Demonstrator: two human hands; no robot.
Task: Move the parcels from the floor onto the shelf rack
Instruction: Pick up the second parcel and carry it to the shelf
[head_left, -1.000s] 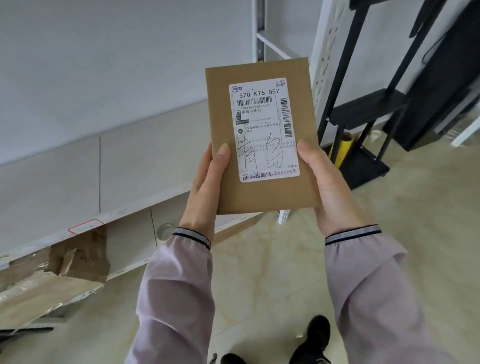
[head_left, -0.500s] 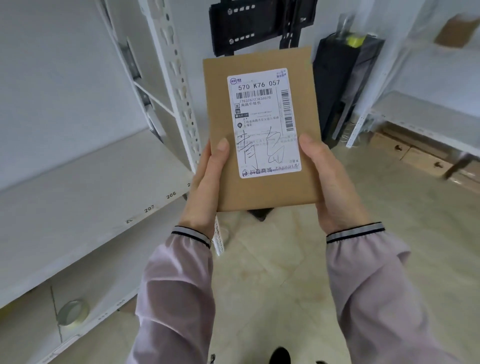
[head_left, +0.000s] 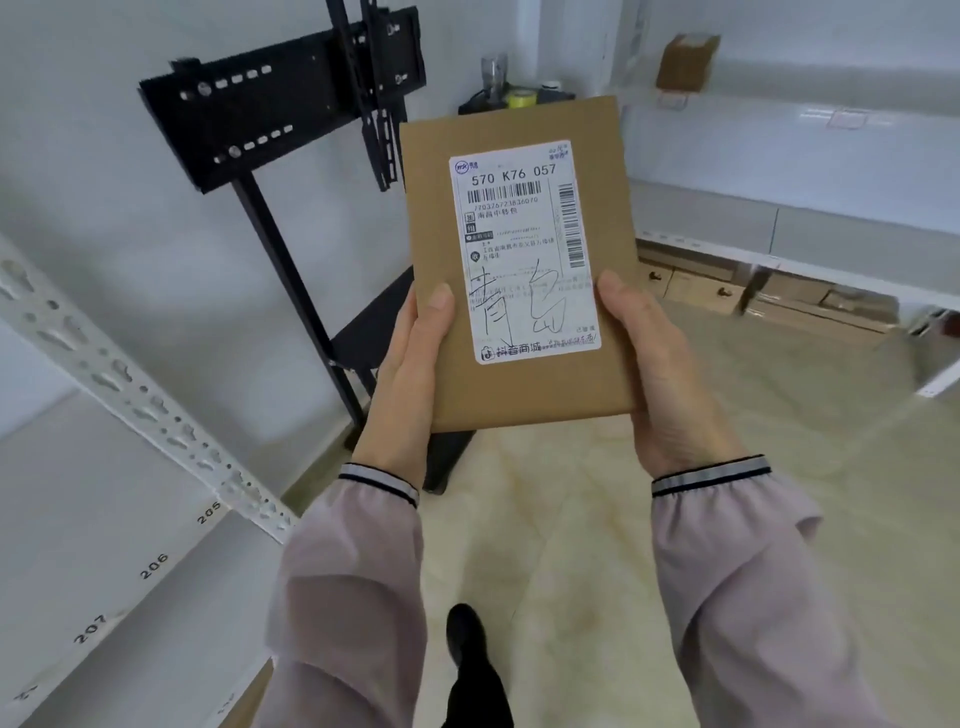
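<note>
I hold a flat brown cardboard parcel (head_left: 434, 208) upright in front of me, its white shipping label facing me. My left hand (head_left: 410, 384) grips its lower left edge, thumb on the front. My right hand (head_left: 660, 379) grips the lower right edge the same way. A white shelf rack (head_left: 93, 519) with numbers 205 to 207 on its board runs along the left. A second white rack (head_left: 810, 228) stands at the right, with a small brown box (head_left: 685, 60) on its upper board.
A black TV stand (head_left: 291, 130) on a black pole rises straight ahead. Behind it a dark cabinet holds a yellow tape roll (head_left: 521, 98). Flat brown cartons (head_left: 769, 296) lie under the right rack. Beige tiled floor (head_left: 571, 545) stretches ahead; my black shoe (head_left: 467, 639) is below.
The view has swung right: the left rack slid toward the frame's left, and the black stand and right rack came into view. The parcel stays held in both hands.
</note>
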